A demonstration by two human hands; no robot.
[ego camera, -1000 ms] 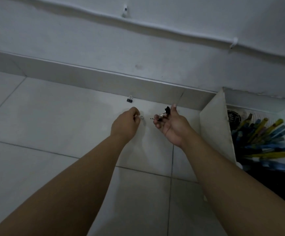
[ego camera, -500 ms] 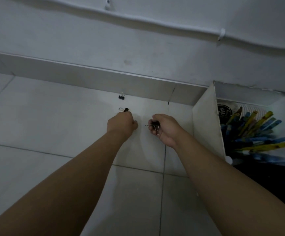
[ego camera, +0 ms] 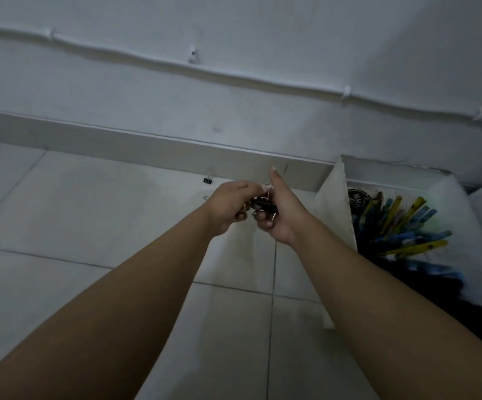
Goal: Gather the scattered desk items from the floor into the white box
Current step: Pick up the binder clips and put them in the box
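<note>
Both hands meet above the floor [ego camera: 89, 226], just left of the white box [ego camera: 335, 209].

Right hand [ego camera: 284, 212]: palm turned toward the left, thumb straight and pointing up toward the baseboard [ego camera: 147, 148], fingers curled under a small cluster of black binder clips [ego camera: 263, 204]. Wire handles show at the cluster's top and lower edge.

Left hand [ego camera: 229, 206]: fingers curled, tips pressed against the same cluster from the left, thumb and forefinger pinching at a wire loop near the right thumb. Which clip each hand holds alone cannot be told; the cluster is partly hidden between them.

Loose clip [ego camera: 207, 179]: black, handles up, on the floor left of the box, close to the baseboard, beyond the left hand and apart from it. A small pale ring-like bit [ego camera: 205, 197] lies on the tile nearer the left hand; too small to identify.

Box: stands against the baseboard at the wall, near flap upright. Inside, a heap of blue and yellow pens [ego camera: 401, 226] lying crosswise, a dark round item [ego camera: 356, 197] at the far left corner, dark material toward the near side.
</note>
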